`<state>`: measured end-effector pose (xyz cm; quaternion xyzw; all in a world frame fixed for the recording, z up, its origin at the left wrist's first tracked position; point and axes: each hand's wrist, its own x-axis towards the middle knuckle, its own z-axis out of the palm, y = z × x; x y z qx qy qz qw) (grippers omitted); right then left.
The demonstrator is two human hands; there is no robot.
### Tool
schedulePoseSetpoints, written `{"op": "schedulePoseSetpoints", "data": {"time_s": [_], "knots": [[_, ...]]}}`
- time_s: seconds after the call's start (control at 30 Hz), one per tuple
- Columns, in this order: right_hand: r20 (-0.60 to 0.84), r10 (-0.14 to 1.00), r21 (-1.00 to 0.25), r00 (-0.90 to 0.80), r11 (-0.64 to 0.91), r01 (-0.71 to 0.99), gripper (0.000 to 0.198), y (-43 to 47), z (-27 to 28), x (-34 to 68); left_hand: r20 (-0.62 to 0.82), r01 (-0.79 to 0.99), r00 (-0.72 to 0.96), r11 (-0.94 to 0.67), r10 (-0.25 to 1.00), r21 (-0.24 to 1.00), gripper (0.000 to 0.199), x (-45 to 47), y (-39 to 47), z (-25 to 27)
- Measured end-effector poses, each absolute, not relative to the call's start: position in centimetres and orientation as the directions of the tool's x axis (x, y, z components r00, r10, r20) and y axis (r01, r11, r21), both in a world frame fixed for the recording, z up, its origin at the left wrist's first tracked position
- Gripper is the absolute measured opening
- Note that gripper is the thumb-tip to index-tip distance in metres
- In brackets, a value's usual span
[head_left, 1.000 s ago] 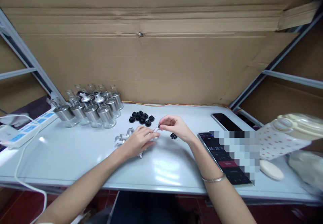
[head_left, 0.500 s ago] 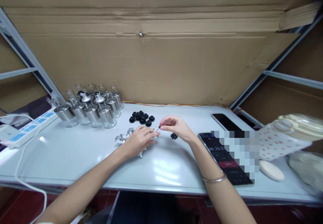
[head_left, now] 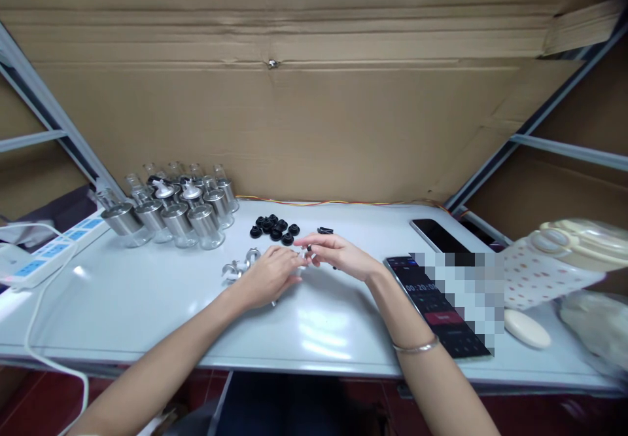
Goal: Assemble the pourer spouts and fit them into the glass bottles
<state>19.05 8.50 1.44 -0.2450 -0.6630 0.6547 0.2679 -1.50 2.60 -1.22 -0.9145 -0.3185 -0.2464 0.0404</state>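
holding a small silver spout [head_left: 302, 253] in the left hand [head_left: 275, 273], above the middle of the counter [head_left: 353, 325], fingers bent and nearly closed on it. holding the right hand [head_left: 341, 254] close against it from the other side, thumb and fingers curved almost together at a small black piece [head_left: 309, 249] by the spout; cannot tell whether pinching that piece or only touching it. wearing a silver bangle [head_left: 416, 346] on the right wrist.

have more silver spouts [head_left: 239, 269] lying just left of the left hand, partly hidden by it. have black stoppers [head_left: 275, 226] clustered between the hands and the far edge, with a black clip-like piece [head_left: 324, 230] just beyond the right hand. have steel-banded bottles [head_left: 175, 221] standing near the far left corner, 2 topped with silver pourers, beside a white power strip [head_left: 56, 249] along the left edge. have 2 phones toward the right edge: a nearer phone [head_left: 417, 292], partly pixelated and showing a timer, and a farther phone [head_left: 434, 233], dark.
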Motion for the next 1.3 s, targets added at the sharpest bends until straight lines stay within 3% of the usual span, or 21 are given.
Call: {"op": "schedulePoseSetpoints", "data": {"time_s": [0.2, 0.33, 0.5, 0.77, 0.97, 1.07, 1.3], "knots": [[-0.066, 0.501, -0.951, -0.863, -0.294, -0.098, 0.034, 8.8, 0.4, 19.6, 0.460, 0.589, 0.735, -0.805, 0.498, -0.068, 0.022, -1.5, 2.5, -0.9], [-0.061, 0.458, -0.954, -0.887, -0.289, -0.084, 0.031, 8.9, 0.7, 19.7, 0.464, 0.581, 0.751, -0.804, 0.470, -0.125, 0.020, -1.5, 2.4, -0.9], [-0.031, 0.444, -0.958, -0.896, -0.269, -0.100, 0.029, 8.8, 1.0, 19.7, 0.483, 0.575, 0.743, -0.811, 0.463, -0.106, 0.021, -1.5, 2.4, -0.8], [0.030, 0.471, -0.969, -0.881, -0.204, -0.142, 0.027, 8.8, 0.8, 19.5, 0.535, 0.557, 0.719, -0.828, 0.444, -0.062, 0.020, -1.4, 2.3, -0.8], [0.038, 0.478, -0.967, -0.877, -0.205, -0.154, 0.028, 8.5, 1.1, 19.5, 0.631, 0.550, 0.610, -0.829, 0.479, 0.098, 0.036, -1.5, 2.3, -1.1], [0.060, 0.506, -0.961, -0.860, -0.204, -0.186, 0.027, 8.5, 1.2, 19.4, 0.648, 0.577, 0.566, -0.807, 0.509, 0.130, 0.032, -1.7, 2.4, -1.4], [0.089, 0.735, -0.975, -0.672, -0.072, -0.209, 0.030, 8.6, 1.0, 18.4, 0.655, 0.659, 0.488, -0.736, 0.577, 0.157, 0.029, -2.2, 2.9, -1.1]]}}
